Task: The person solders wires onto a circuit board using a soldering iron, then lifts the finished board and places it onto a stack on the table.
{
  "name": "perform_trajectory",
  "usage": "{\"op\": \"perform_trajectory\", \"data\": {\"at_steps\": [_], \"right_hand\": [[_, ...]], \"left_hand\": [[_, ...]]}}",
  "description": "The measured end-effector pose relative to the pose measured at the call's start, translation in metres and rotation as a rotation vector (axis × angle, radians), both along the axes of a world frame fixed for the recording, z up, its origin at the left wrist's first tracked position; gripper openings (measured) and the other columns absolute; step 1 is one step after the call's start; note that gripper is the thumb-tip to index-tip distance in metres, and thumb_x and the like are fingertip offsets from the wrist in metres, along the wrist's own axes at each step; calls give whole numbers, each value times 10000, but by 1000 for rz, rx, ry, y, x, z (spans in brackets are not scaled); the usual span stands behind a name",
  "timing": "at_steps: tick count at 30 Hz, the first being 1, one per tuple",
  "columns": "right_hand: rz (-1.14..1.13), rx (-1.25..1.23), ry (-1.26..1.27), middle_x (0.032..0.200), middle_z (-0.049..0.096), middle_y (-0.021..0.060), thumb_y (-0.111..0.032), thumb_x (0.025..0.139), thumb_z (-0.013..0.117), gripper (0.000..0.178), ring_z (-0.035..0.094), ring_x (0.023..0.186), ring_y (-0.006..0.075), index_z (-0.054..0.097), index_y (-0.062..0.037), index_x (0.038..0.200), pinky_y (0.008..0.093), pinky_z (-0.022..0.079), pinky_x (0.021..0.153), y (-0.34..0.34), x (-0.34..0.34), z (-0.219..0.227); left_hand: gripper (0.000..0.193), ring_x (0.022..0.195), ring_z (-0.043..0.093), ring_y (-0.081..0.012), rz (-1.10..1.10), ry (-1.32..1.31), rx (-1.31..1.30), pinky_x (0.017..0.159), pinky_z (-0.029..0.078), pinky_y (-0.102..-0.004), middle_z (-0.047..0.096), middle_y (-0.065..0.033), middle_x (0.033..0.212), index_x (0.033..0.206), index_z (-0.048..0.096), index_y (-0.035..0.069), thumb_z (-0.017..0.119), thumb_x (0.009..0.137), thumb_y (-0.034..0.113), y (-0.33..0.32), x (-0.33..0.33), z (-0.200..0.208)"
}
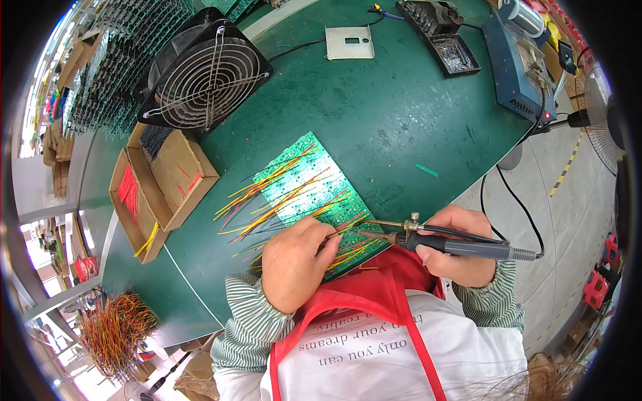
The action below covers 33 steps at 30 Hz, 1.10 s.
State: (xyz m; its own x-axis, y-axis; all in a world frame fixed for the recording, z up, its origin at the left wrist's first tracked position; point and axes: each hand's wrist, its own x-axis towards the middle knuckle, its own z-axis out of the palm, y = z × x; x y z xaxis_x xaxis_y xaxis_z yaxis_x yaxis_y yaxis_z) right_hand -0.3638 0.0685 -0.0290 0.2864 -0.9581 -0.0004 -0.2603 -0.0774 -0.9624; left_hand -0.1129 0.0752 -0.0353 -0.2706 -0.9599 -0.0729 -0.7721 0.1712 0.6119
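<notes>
A green circuit board panel lies slanted on the table in front of me. Rows of yellow, red and black wires stick out from it toward the left. My left hand is over the board's near part, its fingertips pinched on a thin wire. In my right hand is a grey-handled soldering iron with a solder feed tube fixed to it. The iron's tip points left and meets the board close to my left fingertips; whether it touches the wire I cannot tell.
A cardboard box with red, black and yellow wires stands left, below a black fan. A blue soldering station with a solder spool, a black iron stand and a white metal plate sit farther back. A cable hangs at the right edge.
</notes>
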Motion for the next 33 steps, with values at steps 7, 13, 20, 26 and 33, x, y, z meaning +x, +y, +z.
{"op": "perform_trajectory", "data": {"at_steps": [7,13,20,26,33], "right_hand": [[-13,4,-14,657,624,37,-96,698,725,186,580,534,93,594,-15,802,228,442,504,0,-6,5],[-47,42,26,653,624,40,-117,703,720,194,579,539,89,600,-8,810,226,440,505,5,-14,4],[-83,-12,58,651,621,37,-146,708,723,209,568,535,93,600,-9,806,222,435,507,4,-18,4],[-80,8,44,661,630,38,-149,710,728,210,578,538,94,599,-16,808,223,439,509,3,-18,0],[-55,-34,55,665,638,42,-120,704,727,198,600,551,97,596,-12,806,225,460,524,0,-17,1]], "left_hand": [[92,635,600,-247,31,25,34,571,472,-335,628,-104,779,837,652,16,679,786,88,0,6,14],[76,668,632,-273,153,-178,-242,594,494,-337,653,-112,770,850,652,13,663,794,63,-4,13,34],[75,633,595,-256,-50,40,-71,569,460,-348,604,-93,734,811,631,35,675,790,93,-7,-16,0],[77,549,529,-208,-44,53,-11,516,413,-321,573,-75,718,802,625,31,670,796,93,-11,-17,-4],[79,531,519,-196,-18,61,2,504,408,-315,574,-74,722,803,631,31,677,794,94,-11,-20,-5]]}}
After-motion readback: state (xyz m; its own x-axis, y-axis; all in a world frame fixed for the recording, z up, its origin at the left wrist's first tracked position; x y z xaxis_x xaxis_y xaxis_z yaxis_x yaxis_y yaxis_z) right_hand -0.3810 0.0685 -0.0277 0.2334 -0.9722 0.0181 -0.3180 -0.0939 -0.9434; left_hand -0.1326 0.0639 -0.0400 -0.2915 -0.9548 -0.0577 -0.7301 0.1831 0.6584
